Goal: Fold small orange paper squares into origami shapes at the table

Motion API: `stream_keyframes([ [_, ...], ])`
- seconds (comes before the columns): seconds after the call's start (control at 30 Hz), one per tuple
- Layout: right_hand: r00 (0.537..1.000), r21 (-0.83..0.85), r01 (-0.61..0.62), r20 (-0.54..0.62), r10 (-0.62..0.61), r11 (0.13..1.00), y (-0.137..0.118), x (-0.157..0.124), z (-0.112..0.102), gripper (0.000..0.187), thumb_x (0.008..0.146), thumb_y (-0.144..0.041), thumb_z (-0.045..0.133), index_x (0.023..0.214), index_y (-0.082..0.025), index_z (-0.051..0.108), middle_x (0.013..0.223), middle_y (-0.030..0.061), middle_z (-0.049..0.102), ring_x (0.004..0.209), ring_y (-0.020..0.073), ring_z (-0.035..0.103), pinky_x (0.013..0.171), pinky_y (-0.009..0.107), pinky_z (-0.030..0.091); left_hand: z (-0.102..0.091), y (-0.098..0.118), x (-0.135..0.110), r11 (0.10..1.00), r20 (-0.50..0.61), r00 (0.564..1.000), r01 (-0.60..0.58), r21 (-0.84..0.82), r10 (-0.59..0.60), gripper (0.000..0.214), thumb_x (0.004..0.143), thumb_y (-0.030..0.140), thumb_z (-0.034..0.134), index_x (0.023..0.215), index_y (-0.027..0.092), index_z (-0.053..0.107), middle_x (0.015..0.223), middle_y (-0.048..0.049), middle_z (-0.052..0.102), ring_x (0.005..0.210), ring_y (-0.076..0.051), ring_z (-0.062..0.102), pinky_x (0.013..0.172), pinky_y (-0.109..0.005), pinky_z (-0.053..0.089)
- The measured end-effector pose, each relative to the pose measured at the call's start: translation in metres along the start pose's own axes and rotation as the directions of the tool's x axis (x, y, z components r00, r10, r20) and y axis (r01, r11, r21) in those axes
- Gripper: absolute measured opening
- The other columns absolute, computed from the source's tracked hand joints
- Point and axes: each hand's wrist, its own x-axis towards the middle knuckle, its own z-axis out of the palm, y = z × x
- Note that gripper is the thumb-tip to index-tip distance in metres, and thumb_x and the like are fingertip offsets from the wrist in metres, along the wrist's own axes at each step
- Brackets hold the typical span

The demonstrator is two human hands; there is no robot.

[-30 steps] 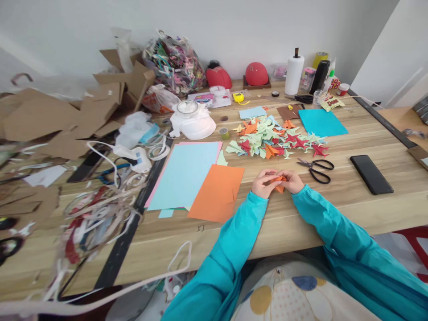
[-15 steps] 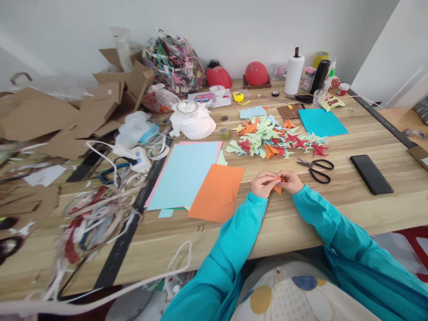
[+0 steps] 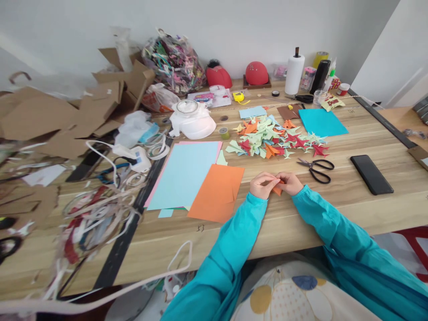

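**A:** What is gripped in the fingers, and what could go wrong there?

**B:** The fingers of both hands are pinched shut on a small folded orange paper. It is held just left of the scissors, low over the worktop. Most of the paper is hidden by the fingertips, so its shape cannot be told. By judgement, a crease could be pressed crooked if the edges are not lined up under the pinch. The thin paper could also be torn if it is pulled between the two grips.

**A:** Is anything nearby at risk?

**B:** The scissors lie close by the right hand, so they could be knocked by a careless sweep. The heap of folded paper shapes, just beyond the scissors, could then be scattered.

**A:** How are the hands posed?

**B:** The left hand and right hand are brought together, fingertips meeting, with the backs turned upward. Whether the wrists are rested on the worktop cannot be told. The forearms, covered by teal sleeves, are angled inward from the near edge, so a narrow V is formed. An orange sheet lies flat farther left of the scissors, just beside the left wrist.
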Motion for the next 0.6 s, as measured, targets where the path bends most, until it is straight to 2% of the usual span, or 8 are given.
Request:
stream_keyframes([
  [0.13,1.000,-0.029,0.005,-0.004,-0.005,1.000,0.0003,-0.0004,0.0006,0.024,0.058,-0.032,0.071,0.066,-0.014,0.057,0.058,-0.0022,0.055,0.054,0.0095,0.048,0.054,0.024,0.041,0.0001,0.0006,-0.0004,1.000,0.023,0.999,0.028,-0.011,-0.028,0.010,0.064,0.021,0.070,0.057,0.018,0.063,0.064,-0.0019,0.063,0.061,-0.012,0.059,0.059,-0.027,0.048],
  [0.43,0.999,-0.053,0.019,0.033,-0.017,0.998,0.0011,-0.0018,0.0031,0.020,0.061,-0.030,0.069,0.067,-0.014,0.058,0.060,-0.0014,0.058,0.056,0.0108,0.052,0.057,0.025,0.043,0.0015,0.0024,0.0003,0.988,-0.030,0.988,0.149,-0.040,-0.150,0.023,0.068,0.025,0.066,0.049,0.016,0.056,0.057,-0.0008,0.058,0.056,-0.010,0.054,0.056,-0.025,0.044],
  [0.6,1.000,0.022,-0.026,-0.007,0.026,0.999,0.0027,0.0000,0.0012,0.019,0.058,-0.027,0.069,0.068,-0.015,0.059,0.065,0.0000,0.061,0.059,0.0118,0.055,0.061,0.027,0.044,-0.0031,0.0067,0.0022,0.977,-0.005,0.981,0.193,-0.095,-0.194,0.031,0.079,0.029,0.052,0.052,0.016,0.060,0.063,-0.0033,0.060,0.065,-0.012,0.057,0.066,-0.027,0.046],
])
